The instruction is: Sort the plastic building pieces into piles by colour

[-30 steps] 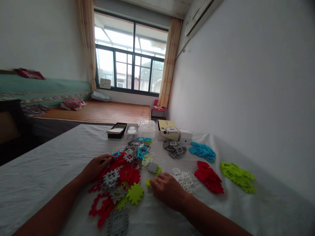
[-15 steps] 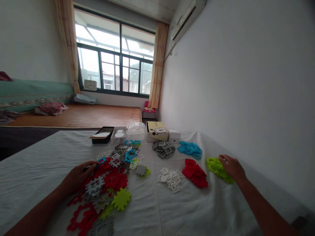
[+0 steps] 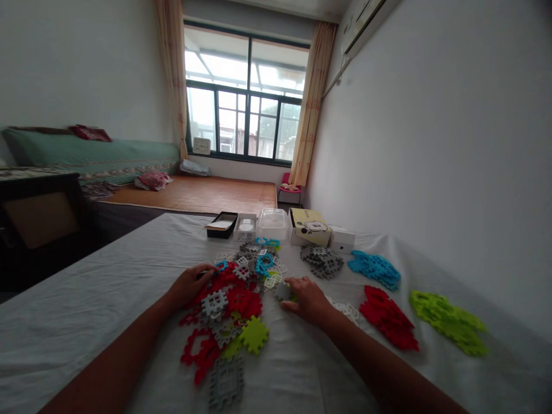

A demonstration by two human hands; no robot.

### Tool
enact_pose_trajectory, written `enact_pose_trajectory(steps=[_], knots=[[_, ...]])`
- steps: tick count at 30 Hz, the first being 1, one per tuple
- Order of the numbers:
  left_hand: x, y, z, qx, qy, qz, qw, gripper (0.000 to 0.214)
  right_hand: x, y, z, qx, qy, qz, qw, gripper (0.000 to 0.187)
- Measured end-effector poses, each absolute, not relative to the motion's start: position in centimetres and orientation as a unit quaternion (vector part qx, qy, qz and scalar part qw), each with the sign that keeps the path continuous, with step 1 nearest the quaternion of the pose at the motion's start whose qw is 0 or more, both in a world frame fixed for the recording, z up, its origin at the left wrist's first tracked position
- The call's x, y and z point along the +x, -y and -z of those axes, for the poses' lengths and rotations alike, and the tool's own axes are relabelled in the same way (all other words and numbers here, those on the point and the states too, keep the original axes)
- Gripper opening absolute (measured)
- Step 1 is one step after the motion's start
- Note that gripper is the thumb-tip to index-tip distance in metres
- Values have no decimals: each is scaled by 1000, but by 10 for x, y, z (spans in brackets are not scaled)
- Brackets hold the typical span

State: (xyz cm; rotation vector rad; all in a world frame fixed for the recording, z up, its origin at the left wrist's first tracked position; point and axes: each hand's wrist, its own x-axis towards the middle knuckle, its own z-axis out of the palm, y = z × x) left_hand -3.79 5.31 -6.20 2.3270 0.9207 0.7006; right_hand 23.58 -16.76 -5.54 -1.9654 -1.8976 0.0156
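A mixed heap of toothed plastic building pieces in red, grey, blue, white and green covers the middle of the cloth. At its left edge, my left hand point(image 3: 194, 283) is closed, its fingertips at a small blue building piece point(image 3: 221, 266). My right hand point(image 3: 308, 300) reaches in from the right, fingers and thumb apart, beside a grey square piece point(image 3: 282, 290) that lies over a green one. Part of that pair is hidden by my fingers. Close by lie red pieces point(image 3: 245, 302) and a light green piece point(image 3: 254, 334).
Sorted piles lie to the right: grey point(image 3: 322, 263), blue point(image 3: 374, 269), red point(image 3: 388, 317), green point(image 3: 449, 322) and white point(image 3: 346, 310), partly behind my right arm. Along the back stand a black box point(image 3: 221, 225), a clear container point(image 3: 272, 223) and a yellow box point(image 3: 310, 227).
My right hand has left the green pile and moved left to the grey piece by the mixed heap. My left hand stays at the blue piece. The view has swung left.
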Motion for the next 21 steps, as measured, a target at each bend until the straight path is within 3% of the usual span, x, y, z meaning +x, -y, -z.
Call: enact_pose_trajectory(steps=[5, 9, 12, 17, 21], knots=[[-36, -50, 60, 860, -339, -264, 276, 46, 227, 165, 42, -640, 745, 61, 177, 72], [-36, -52, 61, 861, -340, -262, 272, 46, 228, 177, 29, -603, 774, 169, 93, 68], [-37, -54, 62, 863, -336, -265, 269, 45, 246, 191, 25, -640, 738, 194, 96, 69], [-38, -57, 63, 867, -334, -260, 262, 47, 339, 254, 24, -758, 577, 261, 157, 46], [-37, -59, 65, 867, -342, -258, 257, 48, 444, 338, 44, -882, 350, 295, 114, 37]])
